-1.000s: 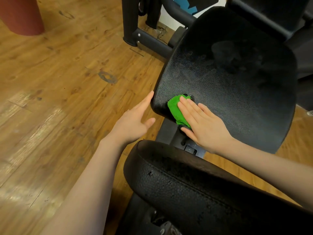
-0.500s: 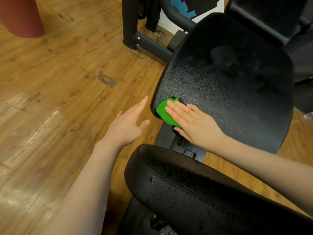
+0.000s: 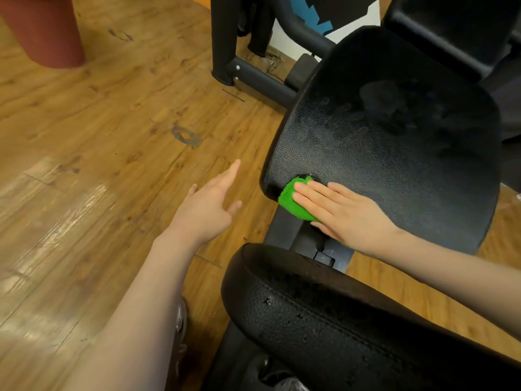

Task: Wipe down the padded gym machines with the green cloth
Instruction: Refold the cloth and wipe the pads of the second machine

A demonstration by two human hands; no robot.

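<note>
So the right hand [image 3: 346,213] was flat, fingers straight, pressing the green cloth [image 3: 293,201] under its fingertips against the lower left corner of the black seat pad [image 3: 394,142]. Left hand [image 3: 205,204] hovered open beside it, touching nothing.

The cloth [image 3: 296,203] is bright green; the seat pad [image 3: 394,153] is black with a fine pebbled grain; the floor [image 3: 98,136] shows brown wood grain; the bin [image 3: 42,29] is dull red.

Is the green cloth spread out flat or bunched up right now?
Bunched up. The green cloth shows as a small wad under the flat fingers of the right hand, at the seat pad corner.
</note>
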